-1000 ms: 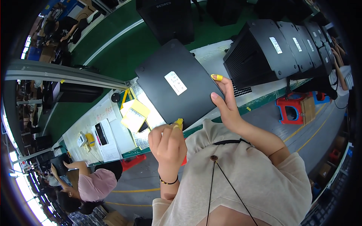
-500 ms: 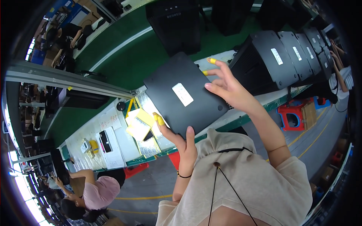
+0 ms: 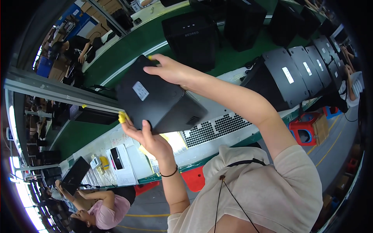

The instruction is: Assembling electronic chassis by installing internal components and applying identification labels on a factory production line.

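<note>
Fingers of left hand [image 3: 153,144] (7 o'clock) and right hand [image 3: 167,70] (12 o'clock) grasp black, boxy, white-labelled casing [image 3: 155,101]. Versus half-second ago: casing swung toward 10 o'clock, tilted; white sheet with black round dots [image 3: 214,127] exposed. Hands apparently bear its weight.

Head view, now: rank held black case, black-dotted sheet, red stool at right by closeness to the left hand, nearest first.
1. Held black case: touching the left hand.
2. Black-dotted sheet: right of that hand.
3. Red stool: far right, beyond the sheet.
</note>
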A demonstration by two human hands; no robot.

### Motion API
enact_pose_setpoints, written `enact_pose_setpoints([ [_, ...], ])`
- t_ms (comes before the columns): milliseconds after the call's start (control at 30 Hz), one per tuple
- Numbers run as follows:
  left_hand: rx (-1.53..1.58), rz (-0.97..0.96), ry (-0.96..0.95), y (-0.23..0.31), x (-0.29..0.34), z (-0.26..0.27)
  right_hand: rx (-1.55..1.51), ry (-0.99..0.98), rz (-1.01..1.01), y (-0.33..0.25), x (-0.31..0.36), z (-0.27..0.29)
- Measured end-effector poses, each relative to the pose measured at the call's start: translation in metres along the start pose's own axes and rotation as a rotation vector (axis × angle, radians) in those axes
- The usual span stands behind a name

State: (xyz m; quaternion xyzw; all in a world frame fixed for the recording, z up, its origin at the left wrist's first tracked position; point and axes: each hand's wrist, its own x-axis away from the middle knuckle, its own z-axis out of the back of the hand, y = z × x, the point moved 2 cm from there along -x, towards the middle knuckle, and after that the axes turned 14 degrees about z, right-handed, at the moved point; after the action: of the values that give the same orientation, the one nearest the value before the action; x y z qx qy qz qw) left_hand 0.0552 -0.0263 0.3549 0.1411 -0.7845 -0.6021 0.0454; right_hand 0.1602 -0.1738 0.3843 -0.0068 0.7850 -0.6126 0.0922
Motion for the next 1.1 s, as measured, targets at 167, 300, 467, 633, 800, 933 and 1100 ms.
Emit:
enact_pose_setpoints([
  [167, 0.016, -0.279, -0.093, 0.017, -0.041, -0.011, 0.083, 0.050, 0.297, -0.014, -0.023, -0.004],
  [300, -0.182, -0.394, -0.107, -0.008, -0.068, -0.013, -0.012, 0.046, 0.386, -0.005, -0.040, 0.008],
  [467, -0.123, -0.272, -0.166, -0.054, -0.104, 0.000, -0.133, 0.162, 0.500, 0.061, -0.065, 0.021],
  [633, -0.110, -0.147, -0.166, -0.086, -0.125, 0.007, 0.037, 0.170, 0.432, 0.095, -0.090, 0.033],
  [800, -0.076, -0.137, -0.107, -0.094, -0.160, -0.014, 0.580, 0.174, 0.404, 0.100, -0.125, 0.049],
  [933, -0.059, -0.106, -0.094, -0.091, -0.202, -0.029, 0.789, 0.507, 0.981, 0.045, -0.106, 0.101],
  [1100, -0.074, -0.039, -0.025, -0.092, -0.251, -0.031, 1.194, 1.015, 0.768, 0.031, -0.083, 0.222],
])
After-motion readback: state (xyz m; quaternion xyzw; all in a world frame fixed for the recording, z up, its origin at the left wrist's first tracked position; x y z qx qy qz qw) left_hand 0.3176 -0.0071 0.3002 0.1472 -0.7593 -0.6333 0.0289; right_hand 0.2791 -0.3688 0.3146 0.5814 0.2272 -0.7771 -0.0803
